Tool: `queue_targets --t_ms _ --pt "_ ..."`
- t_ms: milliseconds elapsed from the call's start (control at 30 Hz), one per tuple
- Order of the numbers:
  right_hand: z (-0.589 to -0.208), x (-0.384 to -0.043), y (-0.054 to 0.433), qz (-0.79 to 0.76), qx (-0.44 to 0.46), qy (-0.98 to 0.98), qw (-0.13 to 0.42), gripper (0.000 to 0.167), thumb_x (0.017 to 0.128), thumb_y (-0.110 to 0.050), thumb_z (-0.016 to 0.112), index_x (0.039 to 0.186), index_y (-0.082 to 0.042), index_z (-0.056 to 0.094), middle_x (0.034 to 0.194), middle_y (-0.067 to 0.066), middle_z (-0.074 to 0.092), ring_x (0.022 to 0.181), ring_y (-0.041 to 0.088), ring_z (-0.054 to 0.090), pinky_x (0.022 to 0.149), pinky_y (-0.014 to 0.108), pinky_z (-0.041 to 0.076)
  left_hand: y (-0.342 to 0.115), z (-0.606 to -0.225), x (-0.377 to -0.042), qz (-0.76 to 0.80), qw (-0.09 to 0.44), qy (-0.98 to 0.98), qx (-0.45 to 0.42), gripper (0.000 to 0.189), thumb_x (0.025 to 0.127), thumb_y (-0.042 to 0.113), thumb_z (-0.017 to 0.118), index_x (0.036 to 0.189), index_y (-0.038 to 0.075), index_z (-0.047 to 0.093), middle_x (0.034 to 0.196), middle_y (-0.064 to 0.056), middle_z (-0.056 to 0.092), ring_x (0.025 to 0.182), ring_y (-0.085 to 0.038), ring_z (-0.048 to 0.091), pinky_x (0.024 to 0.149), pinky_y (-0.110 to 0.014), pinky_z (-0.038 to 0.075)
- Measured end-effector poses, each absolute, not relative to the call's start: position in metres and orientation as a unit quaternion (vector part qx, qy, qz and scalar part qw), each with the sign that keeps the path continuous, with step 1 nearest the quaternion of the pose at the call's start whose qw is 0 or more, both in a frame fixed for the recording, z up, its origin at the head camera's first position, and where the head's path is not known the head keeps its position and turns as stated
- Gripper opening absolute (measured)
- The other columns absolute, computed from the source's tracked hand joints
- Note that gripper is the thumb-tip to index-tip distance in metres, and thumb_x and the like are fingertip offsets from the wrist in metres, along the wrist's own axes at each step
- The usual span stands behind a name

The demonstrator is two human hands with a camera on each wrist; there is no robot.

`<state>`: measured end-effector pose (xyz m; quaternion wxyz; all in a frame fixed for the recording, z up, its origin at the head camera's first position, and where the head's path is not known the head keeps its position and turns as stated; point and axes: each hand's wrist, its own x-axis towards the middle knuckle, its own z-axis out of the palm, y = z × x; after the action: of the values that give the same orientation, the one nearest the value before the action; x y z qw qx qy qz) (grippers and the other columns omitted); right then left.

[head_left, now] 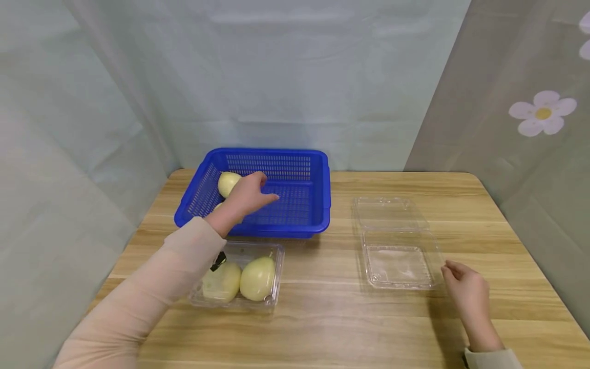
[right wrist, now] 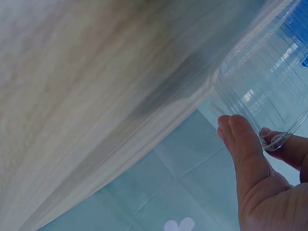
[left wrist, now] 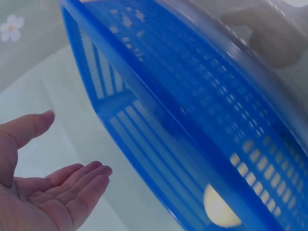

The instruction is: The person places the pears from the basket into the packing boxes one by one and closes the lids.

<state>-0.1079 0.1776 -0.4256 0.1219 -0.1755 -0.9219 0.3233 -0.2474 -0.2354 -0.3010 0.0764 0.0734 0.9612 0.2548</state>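
Note:
My left hand (head_left: 246,196) hangs over the blue plastic basket (head_left: 321,192), thumb and fingers spread apart, nothing between them. Close to it in the basket lies a pale yellow-green pear (head_left: 228,182); the wrist partly covers a second one. At the right, my right hand (head_left: 467,292) pinches the side edge of a clear clamshell box (head_left: 401,266) between thumb and fingers, as the right wrist view also shows at the box's rim (right wrist: 279,140). That box stands open with its lid (head_left: 389,212) laid back and no fruit in it.
In front of the basket, below the left forearm, a clear clamshell box (head_left: 278,271) contains pears (head_left: 257,278); the sleeve hides part of it. Wooden table (head_left: 332,312) lies between the two boxes. A grey-green curtain (head_left: 295,77) hangs behind the table.

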Motion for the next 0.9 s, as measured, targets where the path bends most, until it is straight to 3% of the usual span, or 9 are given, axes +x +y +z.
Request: queue_targets --t_ms 433,633,767,900 --pt "-0.429 -0.108 0.181 0.325 -0.173 -0.921 0.126 0.028 0.089 -0.006 0.058 0.107 0.015 0.065 0.099 0.030 0.065 0.098 0.044 0.063 0.054 0.000 0.028 -0.281 -0.311 -0.263 0.194 0.110 0.974 0.045 0.078 0.083 0.025 0.072 0.140 -0.012 0.032 0.140 -0.032 0.040 0.126 -0.046 0.041 0.102 -0.054 0.039" --pt "-0.430 -0.108 0.182 0.326 -0.180 -0.920 0.124 0.028 0.090 -0.006 0.058 0.108 0.014 0.065 0.100 0.030 0.065 0.099 0.043 0.063 0.055 0.003 0.032 -0.298 -0.322 -0.268 0.182 0.119 0.975 0.040 0.081 0.081 0.029 0.074 0.135 -0.015 0.033 0.130 -0.034 0.046 0.117 -0.047 0.047 0.093 -0.053 0.044" --pt "-0.431 -0.107 0.182 0.319 -0.178 -0.922 0.128 0.027 0.089 -0.007 0.058 0.108 0.013 0.065 0.100 0.029 0.066 0.099 0.042 0.064 0.059 0.014 0.044 -0.306 -0.327 -0.269 0.177 0.128 0.975 0.036 0.081 0.081 0.030 0.074 0.132 -0.018 0.034 0.122 -0.036 0.049 0.108 -0.045 0.051 0.090 -0.053 0.044" --pt "-0.431 -0.106 0.181 0.321 -0.169 -0.922 0.132 0.027 0.089 -0.006 0.058 0.106 0.014 0.065 0.100 0.030 0.066 0.094 0.040 0.066 0.057 0.008 0.041 -0.313 -0.332 -0.268 0.174 0.139 0.974 0.030 0.078 0.079 0.030 0.075 0.125 -0.020 0.037 0.115 -0.036 0.052 0.098 -0.041 0.051 0.087 -0.051 0.044"
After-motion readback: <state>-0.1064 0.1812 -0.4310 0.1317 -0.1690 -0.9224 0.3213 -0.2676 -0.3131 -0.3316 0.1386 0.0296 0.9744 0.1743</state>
